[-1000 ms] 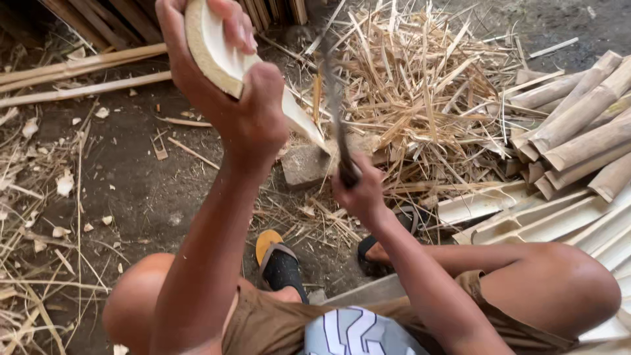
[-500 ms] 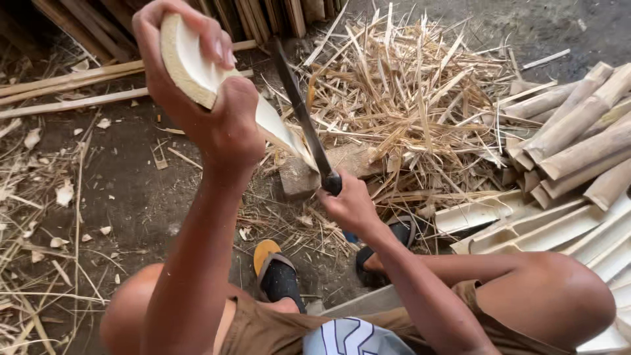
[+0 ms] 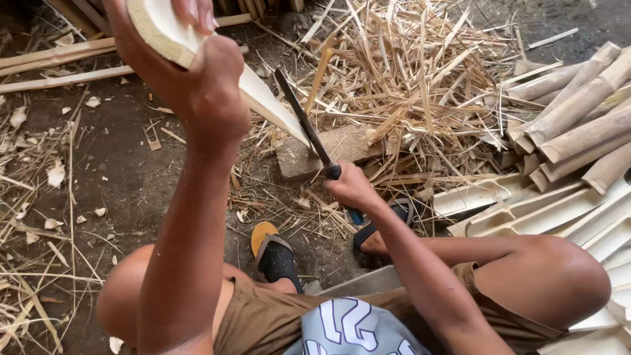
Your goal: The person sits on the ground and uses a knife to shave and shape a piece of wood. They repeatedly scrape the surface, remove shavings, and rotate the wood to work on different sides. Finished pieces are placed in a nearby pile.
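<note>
the dirt floor (image 3: 131,171) fills the view, strewn with chips and splinters. at 1 o'clock lies a big heap of shavings (image 3: 420,85), pale straw-coloured strips in a tangle. at 3 o'clock a stack of split bamboo (image 3: 578,125) leans in from the edge, brown skins up, with flatter pale pieces below it toward 4 o'clock. long poles (image 3: 59,66) lie along the ground at 10 o'clock.

the person sits low, knees spread at 5 and 8 o'clock, in brown shorts (image 3: 263,322), with sandals (image 3: 276,260) near 6 o'clock.

the slat (image 3: 256,98), a curved pale piece of bamboo, runs from 11 o'clock down to the centre, its lower tip resting on or just above the block (image 3: 328,154), a flat piece of wood on the ground just above centre. the left hand (image 3: 190,72) is closed round the slat's upper end at 11 o'clock, fingers wrapped over the top edge.

the knife (image 3: 305,125), dark and narrow, slants up from the centre toward 12 o'clock, its blade lying against the slat's right edge near the tip. the right hand (image 3: 351,187) is clenched on the knife's handle just right of centre, below the block.
</note>
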